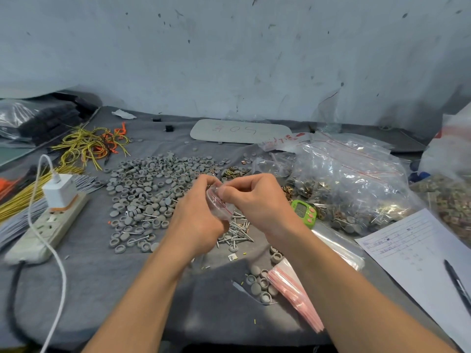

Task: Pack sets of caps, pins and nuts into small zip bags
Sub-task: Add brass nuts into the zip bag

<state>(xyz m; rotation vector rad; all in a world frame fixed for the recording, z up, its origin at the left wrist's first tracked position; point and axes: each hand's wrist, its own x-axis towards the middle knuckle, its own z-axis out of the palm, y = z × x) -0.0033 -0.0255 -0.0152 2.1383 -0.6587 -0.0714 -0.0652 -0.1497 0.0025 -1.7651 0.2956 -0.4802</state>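
Both hands raised over the grey cloth (107, 281), between cap pile (153, 184) and pins (238, 229); left hand (197, 215) grips the small zip bag (221, 203) from below; right hand (257, 200) pinches its red-striped mouth. Likely sealing or opening; contents unclear. Advice: run fingertips evenly along the strip; keep bag level so nothing spills; spare bags (293, 291) lie near.

**Bare Forearms, Bare Grips**

Two forearms show from the lower edge, the left forearm (142, 296) and the right forearm (356, 289), both uncovered along all their visible length. They are slim and smooth, narrowing toward the wrists. The left grip (196, 220) and the right grip (257, 200) are bare too, with knuckles and finger joints showing plainly. The upper arms lie out of frame.
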